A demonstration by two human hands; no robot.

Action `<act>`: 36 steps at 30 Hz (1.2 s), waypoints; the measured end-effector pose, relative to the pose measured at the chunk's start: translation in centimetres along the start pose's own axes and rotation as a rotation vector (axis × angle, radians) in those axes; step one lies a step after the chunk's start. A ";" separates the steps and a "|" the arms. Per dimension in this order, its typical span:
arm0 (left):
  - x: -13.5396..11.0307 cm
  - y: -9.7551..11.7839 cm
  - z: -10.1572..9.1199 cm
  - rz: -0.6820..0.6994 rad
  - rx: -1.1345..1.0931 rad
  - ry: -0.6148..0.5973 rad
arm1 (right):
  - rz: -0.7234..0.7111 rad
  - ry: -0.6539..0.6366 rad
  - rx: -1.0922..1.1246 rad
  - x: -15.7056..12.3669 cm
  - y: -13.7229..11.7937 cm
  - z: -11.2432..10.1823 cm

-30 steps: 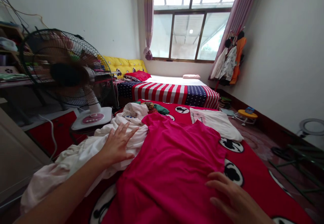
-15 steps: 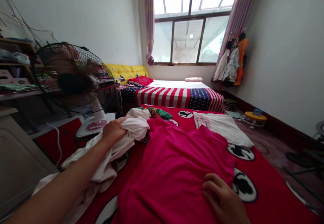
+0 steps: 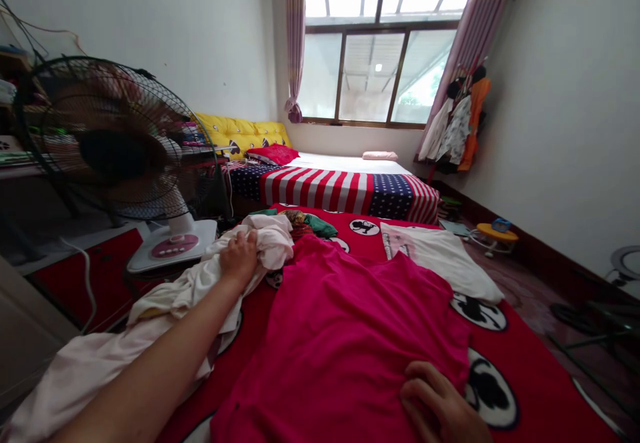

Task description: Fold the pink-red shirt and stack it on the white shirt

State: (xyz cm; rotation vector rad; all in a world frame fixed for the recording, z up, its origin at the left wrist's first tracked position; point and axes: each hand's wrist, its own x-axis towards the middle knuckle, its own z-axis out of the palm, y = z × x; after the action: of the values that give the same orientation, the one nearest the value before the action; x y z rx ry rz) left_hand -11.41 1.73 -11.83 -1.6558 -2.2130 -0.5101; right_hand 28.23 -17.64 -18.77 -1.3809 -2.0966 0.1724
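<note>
A bright pink shirt [image 3: 350,323] lies spread across the red bedding in the middle. At its lower right, my right hand [image 3: 443,399] rests with curled fingers closed on the fabric; the fingertips are partly hidden. To the left is a heap of crumpled white garments [image 3: 180,303]. My left hand [image 3: 240,256] reaches to the far end of the heap, its bent fingers closed over a bunched white garment [image 3: 275,233]. Just beyond, a green and patterned bundle of cloth [image 3: 313,223] touches the pink shirt's far end.
A folded white garment [image 3: 440,259] lies on the red bedding [image 3: 535,363], right of the shirt. A standing fan [image 3: 175,239] is close at left, its blades blurred. Behind is another bed [image 3: 320,189] with a striped cover. A yellow stool [image 3: 497,233] stands at right.
My left hand has moved right and onto the bunched white garment. My right hand stays on the pink shirt. The view has shifted slightly, showing more of the white heap.
</note>
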 end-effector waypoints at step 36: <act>0.0 2.4 -6.1 0.545 -0.061 0.068 | 0.112 -0.033 0.186 0.6 -0.2 -0.6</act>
State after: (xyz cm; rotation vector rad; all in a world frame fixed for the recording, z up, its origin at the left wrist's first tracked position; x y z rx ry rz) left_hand -8.85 -0.52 -6.26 -2.1260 -1.6076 -0.4735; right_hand 28.26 -17.29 -17.95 -1.3903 -1.9749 0.4276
